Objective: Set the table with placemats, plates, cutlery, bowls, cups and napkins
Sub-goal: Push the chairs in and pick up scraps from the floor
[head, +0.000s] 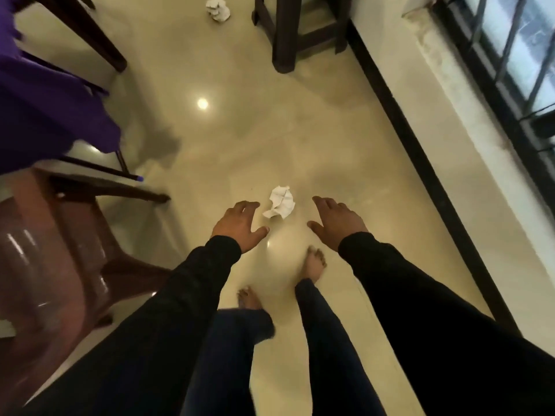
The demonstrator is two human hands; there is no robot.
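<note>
A crumpled white napkin (280, 202) lies on the shiny beige floor just ahead of my bare feet. My left hand (238, 224) hangs to the left of it with fingers loosely spread, holding nothing. My right hand (336, 221) reaches down on the napkin's right side, palm down and fingers relaxed, also holding nothing. Neither hand touches the napkin. A second crumpled white napkin (218, 9) lies farther off on the floor near the top of the view. Both arms wear black sleeves.
A brown plastic chair (45, 250) stands at my left, with a purple cloth (45, 109) hanging over dark wooden legs behind it. A dark wooden stool's legs (288, 34) stand ahead. A wall with a black skirting (420, 151) and a barred window (516, 61) runs along the right.
</note>
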